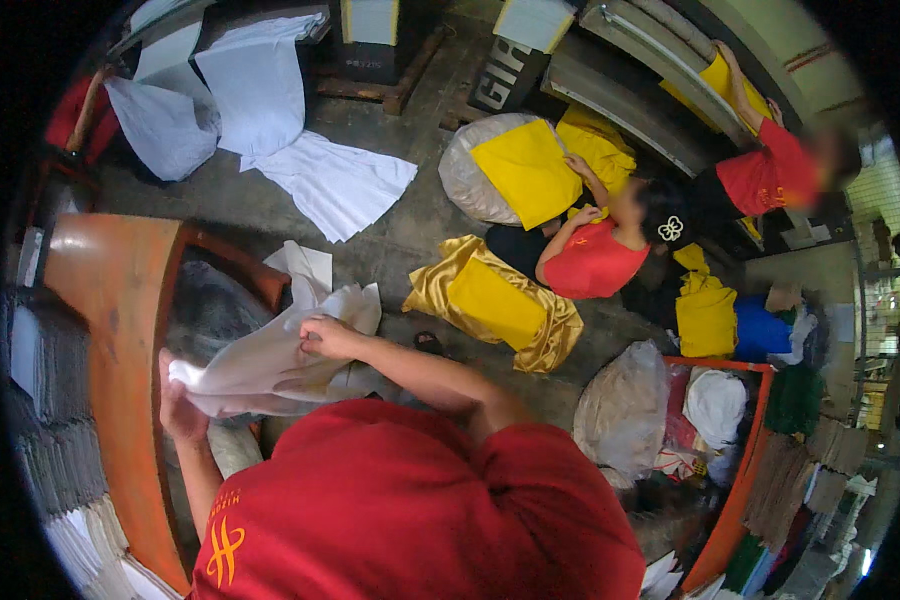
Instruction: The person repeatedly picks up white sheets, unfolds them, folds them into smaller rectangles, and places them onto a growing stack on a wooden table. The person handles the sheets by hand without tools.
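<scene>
A thin whitish cloth [260, 365] hangs in loose folds between my two hands. Its bunched corner lies in my left hand [182, 408], whose fingers close round it beside the wooden table. Farther right, my right hand [328, 338] pinches the upper part of the same cloth, with the fingers curled in. Below and beyond my right hand the cloth droops toward the floor, partly behind my forearm. Clear plastic wrapping [210, 300] lies behind the cloth, next to an orange frame.
An orange-brown wooden table [115, 300] stands at my left. White sheets [325, 180] trail onto the floor ahead. A seated co-worker [595, 255] handles yellow cloth [530, 170]; gold satin [560, 330] lies nearby. Another person reaches into a machine [630, 100]. An orange-edged bin [760, 400] is at right.
</scene>
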Tool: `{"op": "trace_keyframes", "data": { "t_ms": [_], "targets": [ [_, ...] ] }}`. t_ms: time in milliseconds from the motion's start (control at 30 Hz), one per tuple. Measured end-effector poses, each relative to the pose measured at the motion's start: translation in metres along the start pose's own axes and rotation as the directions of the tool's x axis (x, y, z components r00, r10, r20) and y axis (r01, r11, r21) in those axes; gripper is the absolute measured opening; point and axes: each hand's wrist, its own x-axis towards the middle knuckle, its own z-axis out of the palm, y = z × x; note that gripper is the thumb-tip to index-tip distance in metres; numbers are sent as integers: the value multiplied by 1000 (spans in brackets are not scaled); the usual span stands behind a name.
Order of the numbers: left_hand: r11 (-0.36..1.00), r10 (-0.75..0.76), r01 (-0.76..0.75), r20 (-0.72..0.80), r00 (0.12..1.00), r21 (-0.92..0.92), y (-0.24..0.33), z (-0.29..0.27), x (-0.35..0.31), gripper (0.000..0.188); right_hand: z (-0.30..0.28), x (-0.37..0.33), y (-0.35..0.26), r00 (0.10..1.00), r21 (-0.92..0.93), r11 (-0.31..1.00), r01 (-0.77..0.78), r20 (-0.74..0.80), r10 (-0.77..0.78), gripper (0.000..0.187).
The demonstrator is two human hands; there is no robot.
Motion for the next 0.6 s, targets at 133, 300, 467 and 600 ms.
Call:
{"op": "trace_keyframes", "data": {
  "t_ms": [133, 300, 467, 600],
  "targets": [
    [746, -148, 76, 53, 988, 662, -8, 42, 25, 63, -57, -22, -11, 990, 400, 909, -119, -20, 139, 19],
    [415, -554, 227, 47, 831, 881, -90, 78, 44, 82, -132, -53, -60, 927, 348, 874, 340, -282, -248, 17],
    [502, -468, 106, 166, 868, 859, -173, 126, 51, 68, -171, -72, -80, 934, 261, 898, 354, -150, -325, 14],
    [492, -658, 299, 125, 742, 817, -173, 173, 66, 35, -181, -98, -58, 964, 298, 921, 249, -168, -206, 16]
  ]
}}
